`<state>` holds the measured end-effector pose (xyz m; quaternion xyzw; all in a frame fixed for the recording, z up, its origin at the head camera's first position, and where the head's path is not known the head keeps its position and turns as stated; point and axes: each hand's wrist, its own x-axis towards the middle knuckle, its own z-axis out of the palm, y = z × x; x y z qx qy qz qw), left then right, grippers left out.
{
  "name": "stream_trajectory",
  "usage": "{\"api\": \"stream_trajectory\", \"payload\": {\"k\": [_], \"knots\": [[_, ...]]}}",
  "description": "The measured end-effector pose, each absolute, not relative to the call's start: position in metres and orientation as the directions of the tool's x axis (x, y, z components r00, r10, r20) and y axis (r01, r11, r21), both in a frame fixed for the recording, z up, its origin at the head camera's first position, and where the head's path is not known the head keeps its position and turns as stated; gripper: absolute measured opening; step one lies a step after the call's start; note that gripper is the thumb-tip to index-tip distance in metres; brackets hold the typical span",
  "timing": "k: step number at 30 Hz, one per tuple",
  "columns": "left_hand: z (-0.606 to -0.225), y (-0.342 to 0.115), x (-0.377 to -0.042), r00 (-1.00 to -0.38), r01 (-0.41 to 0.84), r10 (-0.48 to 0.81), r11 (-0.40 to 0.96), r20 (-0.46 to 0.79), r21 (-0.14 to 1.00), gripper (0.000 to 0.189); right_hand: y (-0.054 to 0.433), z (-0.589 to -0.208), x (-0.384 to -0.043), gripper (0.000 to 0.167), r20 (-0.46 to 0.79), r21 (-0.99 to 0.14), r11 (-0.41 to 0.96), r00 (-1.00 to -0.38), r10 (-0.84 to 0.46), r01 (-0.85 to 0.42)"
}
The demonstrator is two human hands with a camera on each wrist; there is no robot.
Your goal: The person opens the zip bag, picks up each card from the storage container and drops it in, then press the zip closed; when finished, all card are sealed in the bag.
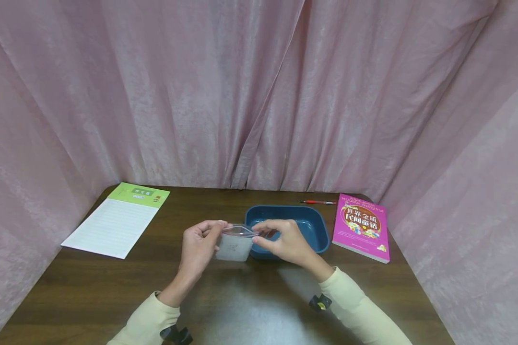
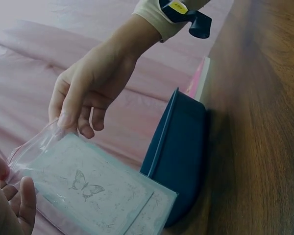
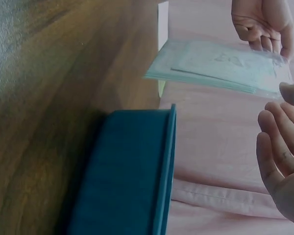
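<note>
A clear zip bag [image 1: 234, 247] hangs between my two hands, its mouth parted at the top. Inside lie pale paper sheets; the front one carries a butterfly print [image 2: 86, 185]. My left hand [image 1: 200, 244] pinches the bag's left top corner between thumb and fingers. At the opposite corner, my right hand [image 1: 282, 239] pinches the top edge with thumb and fingertips. Just behind the bag and under my right hand stands a dark blue plastic bin [image 1: 317, 230], its near left part hidden by the hand and bag.
On the right of the brown table [image 1: 224, 306] lies a pink book [image 1: 360, 227]. A red pen [image 1: 317, 202] lies behind the bin. At the far left is a lined paper pad [image 1: 116, 223] with a green top. Pink curtains [image 1: 198, 96] surround the table's back and sides.
</note>
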<state>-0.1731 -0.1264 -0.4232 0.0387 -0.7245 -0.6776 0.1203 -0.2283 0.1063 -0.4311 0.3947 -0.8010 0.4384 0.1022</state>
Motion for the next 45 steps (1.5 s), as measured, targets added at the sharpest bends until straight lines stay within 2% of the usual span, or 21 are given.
{"api": "stream_trajectory", "payload": {"k": [6, 17, 24, 35, 45], "knots": [[-0.424, -0.128, -0.173, -0.970, 0.125, -0.194, 0.111, 0.145, 0.986, 0.021, 0.104, -0.436, -0.227, 0.011, 0.524, -0.628, 0.296, -0.672, -0.523, -0.720], [-0.430, -0.137, -0.173, -0.980, 0.140, -0.110, 0.196, 0.163, 0.971, 0.018, 0.102, -0.436, -0.223, 0.011, 0.505, -0.683, 0.291, -0.721, -0.475, -0.670], [-0.433, -0.143, -0.170, -0.983, 0.171, -0.028, 0.258, 0.184, 0.951, 0.024, 0.103, -0.436, -0.222, 0.009, 0.484, -0.707, 0.298, -0.747, -0.456, -0.641], [-0.438, -0.154, -0.168, -0.952, 0.272, -0.005, 0.442, 0.306, 0.855, 0.011, 0.104, -0.437, -0.220, 0.009, 0.489, -0.698, 0.266, -0.713, -0.502, -0.665], [-0.443, -0.158, -0.168, -0.885, 0.420, 0.033, 0.485, 0.464, 0.767, 0.010, 0.103, -0.441, -0.216, 0.006, 0.509, -0.679, 0.253, -0.690, -0.516, -0.690]]}}
